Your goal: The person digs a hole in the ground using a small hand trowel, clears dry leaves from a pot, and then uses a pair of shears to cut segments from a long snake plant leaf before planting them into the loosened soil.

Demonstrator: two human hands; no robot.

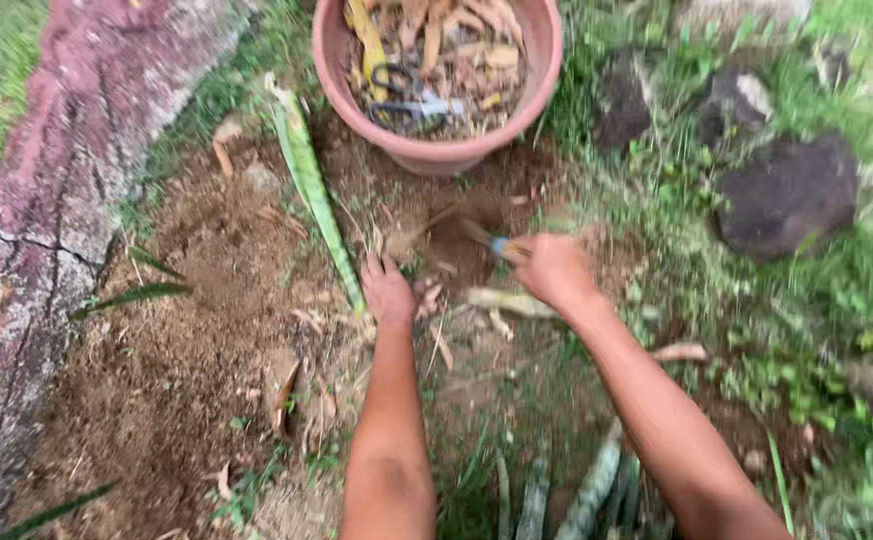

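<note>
Matt plastic pot (437, 150) on crumbly loose soil (187, 340), rough stones (787, 195).

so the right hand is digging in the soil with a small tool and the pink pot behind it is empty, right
Not quite. The head view shows the pink pot is not empty: it holds dry leaves and a pair of scissors. The rest stands: the right hand grips a small tool at the soil, while the left hand rests on the ground beside a long green leaf.

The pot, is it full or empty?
Nearly full. The pot holds dry leaves heaped close to its rim, with scissors lying on top.
</note>
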